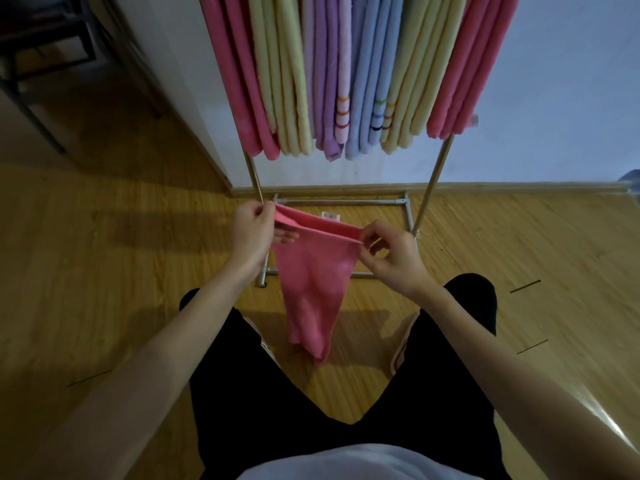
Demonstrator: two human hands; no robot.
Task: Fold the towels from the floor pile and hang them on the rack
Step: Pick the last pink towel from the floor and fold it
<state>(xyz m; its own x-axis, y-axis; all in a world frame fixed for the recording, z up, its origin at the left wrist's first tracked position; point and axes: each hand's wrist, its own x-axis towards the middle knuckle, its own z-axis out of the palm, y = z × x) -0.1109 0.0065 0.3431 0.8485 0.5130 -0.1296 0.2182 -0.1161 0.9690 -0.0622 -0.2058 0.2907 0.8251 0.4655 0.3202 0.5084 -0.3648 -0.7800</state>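
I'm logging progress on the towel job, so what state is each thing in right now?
pink towel: folded over, held up off the floor, lower end hanging
left hand: grip pinching the towel's left top corner
right hand: grip pinching the towel's right top corner
rack: upright, rail packed with towels
hung towels: folded, draped side by side

Dim, soft indoor light leaves long blurred shadows across the wooden floor [104,258] at left, a bright glare streak at its lower right, and wide-angle bending at the edges.
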